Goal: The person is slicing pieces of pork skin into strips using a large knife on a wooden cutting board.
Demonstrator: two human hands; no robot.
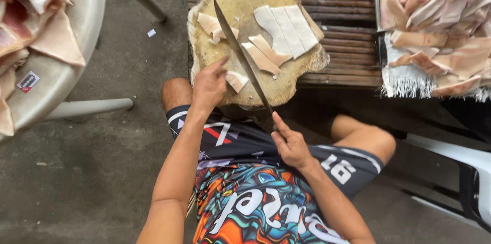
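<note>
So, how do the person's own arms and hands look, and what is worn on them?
Both arms are bare all the way down: no sleeves, gloves, watch or bracelets show. The left hand and the right hand carry no rings that can be seen. The only clothing in view is a sleeveless top with a bright orange, teal and white pattern, and dark shorts with white and red markings.
</note>
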